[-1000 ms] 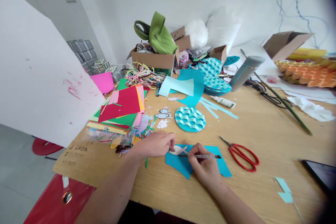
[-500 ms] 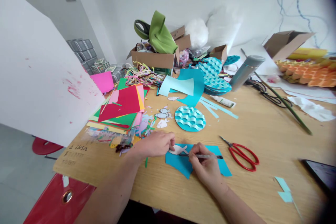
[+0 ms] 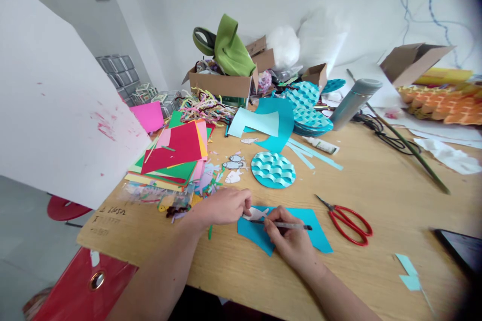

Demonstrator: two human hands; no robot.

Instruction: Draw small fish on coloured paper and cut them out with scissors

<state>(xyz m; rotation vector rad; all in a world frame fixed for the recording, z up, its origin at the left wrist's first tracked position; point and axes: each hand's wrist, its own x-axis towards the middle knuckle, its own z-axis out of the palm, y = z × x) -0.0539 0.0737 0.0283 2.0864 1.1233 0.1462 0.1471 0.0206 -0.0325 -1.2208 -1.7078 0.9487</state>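
A white paper fish [image 3: 259,212] lies on a piece of blue paper [image 3: 318,241] near the table's front edge. My left hand [image 3: 229,205] has its fingers curled, and the fingertips press the fish down at its left end. In my right hand [image 3: 288,235] is a slim grey pen [image 3: 291,224] with a black end, held in a writing grip. Its tip rests at the lower edge of the fish; any line it leaves is too fine to make out. Red-handled scissors [image 3: 352,223] lie to the right of the blue paper.
Beyond my hands lies a round blue disc [image 3: 273,169] with wavy paper strips, beside several small paper fish [image 3: 233,176]. Coloured sheets [image 3: 173,148] are stacked at left. A glue tube [image 3: 321,145], a grey flask [image 3: 356,103] and a stick [image 3: 410,145] lie or stand farther back.
My right hand has slid a little to the left, and the pen tip has moved left along the fish's lower edge. My left hand stays in place on the fish.
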